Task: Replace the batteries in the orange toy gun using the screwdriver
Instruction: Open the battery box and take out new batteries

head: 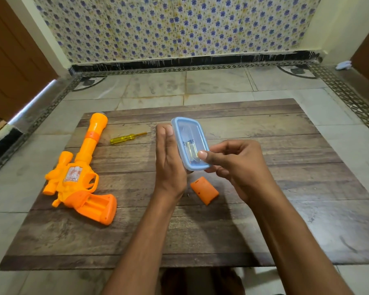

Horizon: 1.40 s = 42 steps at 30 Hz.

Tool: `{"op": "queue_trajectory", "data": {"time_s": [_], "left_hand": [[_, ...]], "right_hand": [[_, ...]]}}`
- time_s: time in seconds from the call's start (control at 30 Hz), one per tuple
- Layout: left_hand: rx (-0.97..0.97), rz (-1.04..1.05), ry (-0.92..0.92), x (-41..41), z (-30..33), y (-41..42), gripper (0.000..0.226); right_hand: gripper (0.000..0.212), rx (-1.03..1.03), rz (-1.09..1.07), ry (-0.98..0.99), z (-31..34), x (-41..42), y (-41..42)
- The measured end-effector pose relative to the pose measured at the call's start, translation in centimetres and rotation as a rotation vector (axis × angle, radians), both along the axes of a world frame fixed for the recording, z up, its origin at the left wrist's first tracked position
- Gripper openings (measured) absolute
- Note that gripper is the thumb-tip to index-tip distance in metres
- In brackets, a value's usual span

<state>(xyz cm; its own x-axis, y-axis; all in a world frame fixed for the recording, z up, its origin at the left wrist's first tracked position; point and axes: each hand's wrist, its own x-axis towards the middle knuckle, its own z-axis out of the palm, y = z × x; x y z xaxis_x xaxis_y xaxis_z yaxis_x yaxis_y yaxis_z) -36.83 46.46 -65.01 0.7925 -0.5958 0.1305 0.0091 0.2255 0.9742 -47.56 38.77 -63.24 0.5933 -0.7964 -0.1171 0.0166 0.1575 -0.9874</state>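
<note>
Our right hand (pixel 239 165) has its grip pinched on the near end of a blue-lidded box (pixel 190 143) holding batteries (pixel 190 149), raised over mid-counter; our left hand (pixel 168 158) presses flat, fingers straight, against its side. The orange toy gun (pixel 79 177) lies along the counter's (pixel 285 209) left edge, battery bay open, with the screwdriver (pixel 127 137) just beside its barrel, the cover (pixel 203 190) below our hands, and bare wood toward the right edge.

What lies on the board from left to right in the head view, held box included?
toy gun → screwdriver → left hand → clear box → right hand. Orange battery cover omitted: it sits below the box.
</note>
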Motion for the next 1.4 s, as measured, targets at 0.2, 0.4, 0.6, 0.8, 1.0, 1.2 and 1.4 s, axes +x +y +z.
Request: {"op": "queue_trajectory", "data": {"time_s": [0.2, 0.4, 0.6, 0.8, 1.0, 1.2, 1.4], "left_hand": [[0.024, 0.068, -0.17, 0.3, -0.1, -0.6, 0.023], [0.067, 0.014, -0.278, 0.4, -0.2, -0.8, 0.025], [0.232, -0.213, -0.069, 0.8, -0.4, 0.1, 0.068], [0.229, -0.317, -0.161, 0.7, -0.4, 0.1, 0.027], [0.307, -0.326, -0.245, 1.2, -0.6, -0.1, 0.045], [0.277, -0.336, 0.066, 2.0, -0.1, 0.2, 0.085], [0.253, -0.426, 0.14, 2.0, 0.4, 0.5, 0.051]], "right_hand": [[0.029, 0.112, 0.007, 0.105, 1.0, -0.5, -0.8], [0.028, -0.003, -0.004, 0.129, 0.3, -1.0, -1.3], [0.034, -0.261, 0.03, 0.123, 0.0, -1.0, -1.9], [0.022, -0.26, 0.066, 0.162, 0.2, -1.3, -2.5], [0.029, -0.252, -0.035, 0.201, 0.4, -1.3, -2.9], [0.032, -0.288, -0.098, 0.137, 0.5, -0.6, -2.4], [0.035, -0.368, -0.054, 0.124, 0.8, -0.5, -2.2]]}}
